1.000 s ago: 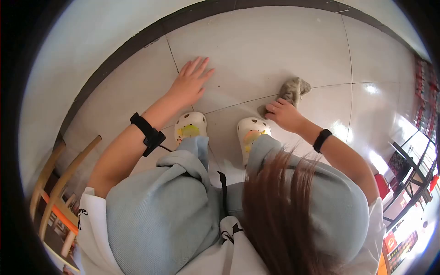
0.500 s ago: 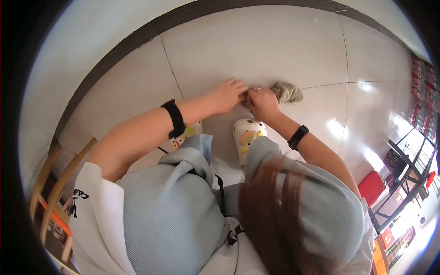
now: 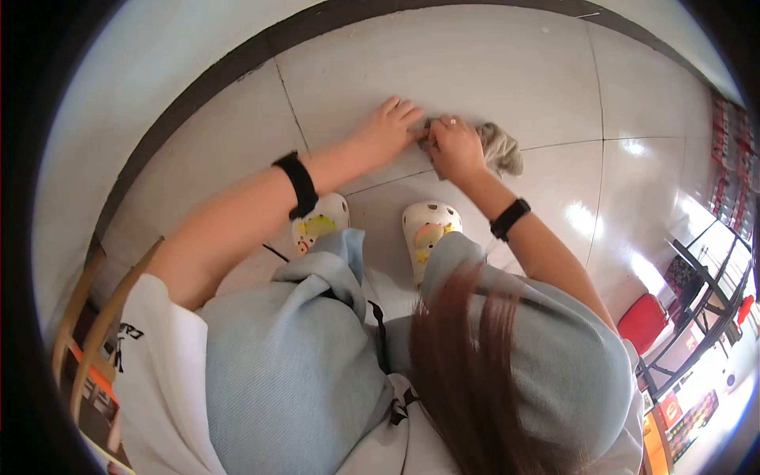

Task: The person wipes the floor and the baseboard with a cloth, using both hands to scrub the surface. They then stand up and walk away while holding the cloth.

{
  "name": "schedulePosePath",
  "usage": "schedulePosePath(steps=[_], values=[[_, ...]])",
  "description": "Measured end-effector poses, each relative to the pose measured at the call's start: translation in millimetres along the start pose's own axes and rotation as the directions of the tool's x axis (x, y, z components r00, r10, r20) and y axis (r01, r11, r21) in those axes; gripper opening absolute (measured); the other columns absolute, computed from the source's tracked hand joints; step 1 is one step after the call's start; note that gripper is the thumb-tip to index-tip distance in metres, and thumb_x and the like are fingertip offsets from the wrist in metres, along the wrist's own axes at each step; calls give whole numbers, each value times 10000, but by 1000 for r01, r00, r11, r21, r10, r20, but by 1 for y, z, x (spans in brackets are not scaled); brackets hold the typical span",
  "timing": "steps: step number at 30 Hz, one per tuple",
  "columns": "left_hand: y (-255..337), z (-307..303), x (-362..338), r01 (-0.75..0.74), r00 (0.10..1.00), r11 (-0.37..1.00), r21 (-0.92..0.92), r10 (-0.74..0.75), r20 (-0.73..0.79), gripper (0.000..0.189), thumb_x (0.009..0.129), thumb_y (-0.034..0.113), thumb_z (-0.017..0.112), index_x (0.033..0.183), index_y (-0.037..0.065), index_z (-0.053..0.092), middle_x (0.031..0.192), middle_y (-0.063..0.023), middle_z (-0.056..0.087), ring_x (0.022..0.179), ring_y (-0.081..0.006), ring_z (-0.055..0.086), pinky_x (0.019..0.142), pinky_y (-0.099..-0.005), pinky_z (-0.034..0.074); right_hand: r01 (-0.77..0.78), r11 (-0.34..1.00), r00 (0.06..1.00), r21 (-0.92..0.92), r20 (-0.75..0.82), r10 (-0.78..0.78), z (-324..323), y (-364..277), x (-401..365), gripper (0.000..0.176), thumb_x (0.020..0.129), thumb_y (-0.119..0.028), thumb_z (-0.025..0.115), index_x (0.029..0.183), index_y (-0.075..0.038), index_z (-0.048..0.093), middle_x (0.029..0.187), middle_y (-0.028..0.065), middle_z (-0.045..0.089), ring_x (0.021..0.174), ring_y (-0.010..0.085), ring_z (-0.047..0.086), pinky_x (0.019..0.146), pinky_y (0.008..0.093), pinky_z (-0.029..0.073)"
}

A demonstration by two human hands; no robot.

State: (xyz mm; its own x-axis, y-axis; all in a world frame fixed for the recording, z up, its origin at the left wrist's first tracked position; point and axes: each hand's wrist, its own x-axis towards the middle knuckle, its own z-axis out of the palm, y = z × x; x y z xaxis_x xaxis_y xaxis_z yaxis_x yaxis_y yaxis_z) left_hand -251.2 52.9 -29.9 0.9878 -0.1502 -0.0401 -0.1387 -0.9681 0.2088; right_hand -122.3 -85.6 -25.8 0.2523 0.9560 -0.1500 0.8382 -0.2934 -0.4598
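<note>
A crumpled grey-brown cloth [image 3: 499, 149] lies on the pale tiled floor [image 3: 491, 63], its bulk to the right of my hands. My right hand [image 3: 457, 146] is closed on it, a ring showing on one finger. Close by on the left, my left hand [image 3: 392, 129] has its fingers partly spread, with its thumb side touching the cloth's left end; whether it pinches the edge is hard to see. Both wrists wear black bands.
Below my hands are two white clogs, the left [image 3: 322, 222] and the right [image 3: 431, 229]. A dark baseboard [image 3: 305, 33] curves along the wall. Wooden chair parts [image 3: 91, 340] stand at left, a red stool [image 3: 643, 323] and black metal frame [image 3: 704, 297] at right.
Both hands have moved up, farther from the clogs, with the cloth's near end shifting along. The left hand's fingers have spread more and the left clog shows more fully.
</note>
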Motion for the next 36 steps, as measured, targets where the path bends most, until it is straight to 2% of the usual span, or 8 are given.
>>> schedulePosePath(steps=[5, 8, 11, 20, 24, 29, 32, 36], values=[[5, -7, 0, -167, 944, 984, -69, 179, 277, 368, 773, 159, 529, 1126, 210, 620, 1200, -73, 460, 1178, -252, 387, 1014, -418, 288, 52, 998, 977, -30, 209, -44, 1, -7, -20, 81, 704, -96, 600, 773, -57, 582, 835, 92, 589, 853, 268, 579, 734, 384, 469], [41, 15, -22, -99, 955, 981, -168, 141, 260, 376, 777, 176, 528, 1140, 224, 613, 1220, -63, 453, 1195, -249, 378, 1030, -433, 272, 197, 980, 966, -31, 179, -188, 10, -9, -48, 87, 705, -115, 602, 780, -72, 593, 861, 90, 592, 882, 248, 578, 776, 378, 455], [28, -5, -19, -118, 946, 988, -100, 143, 292, 383, 792, 190, 517, 1163, 238, 600, 1208, -47, 461, 1186, -238, 386, 1049, -415, 258, 66, 997, 955, -30, 290, -55, -2, -19, -41, 115, 707, -128, 624, 804, -77, 591, 878, 76, 590, 915, 244, 567, 786, 379, 443], [50, 23, 45, -270, 961, 959, 80, 263, 89, 324, 808, 200, 515, 1111, 193, 630, 1169, -62, 473, 1199, -243, 360, 1068, -412, 218, -134, 989, 964, -67, 224, 146, -23, 24, -59, 246, 636, -164, 719, 825, -95, 578, 874, 52, 589, 930, 239, 559, 792, 390, 428], [35, 8, 41, -238, 960, 966, -103, 250, 125, 292, 814, 213, 525, 1076, 141, 633, 1143, -65, 480, 1177, -253, 371, 1056, -399, 234, -159, 986, 959, -43, 231, 165, -18, 16, -55, 209, 642, -148, 701, 804, -90, 582, 868, 63, 593, 914, 246, 560, 776, 395, 433], [11, -17, 2, -131, 945, 971, -200, 183, 270, 273, 815, 217, 555, 1025, 63, 637, 1146, -79, 474, 1149, -262, 384, 1044, -405, 248, 77, 996, 969, -52, 237, -63, 14, -19, -27, 189, 669, -151, 680, 825, -81, 599, 895, 67, 593, 924, 254, 552, 782, 390, 431], [15, -13, -17, -59, 982, 978, -200, 93, 162, 295, 808, 210, 571, 1028, 21, 631, 1147, -85, 473, 1132, -260, 394, 1028, -403, 268, 156, 985, 947, -75, 294, -128, 6, -28, -19, 153, 685, -130, 643, 828, -85, 610, 921, 61, 602, 954, 249, 554, 803, 376, 429], [16, -10, -14, -169, 965, 982, -89, 183, 187, 284, 807, 210, 550, 1063, 126, 639, 1137, -73, 482, 1127, -246, 402, 1013, -378, 283, 144, 983, 964, -114, 240, -114, 8, -24, -27, 137, 697, -118, 622, 830, -92, 605, 928, 55, 601, 961, 239, 554, 812, 374, 424]])
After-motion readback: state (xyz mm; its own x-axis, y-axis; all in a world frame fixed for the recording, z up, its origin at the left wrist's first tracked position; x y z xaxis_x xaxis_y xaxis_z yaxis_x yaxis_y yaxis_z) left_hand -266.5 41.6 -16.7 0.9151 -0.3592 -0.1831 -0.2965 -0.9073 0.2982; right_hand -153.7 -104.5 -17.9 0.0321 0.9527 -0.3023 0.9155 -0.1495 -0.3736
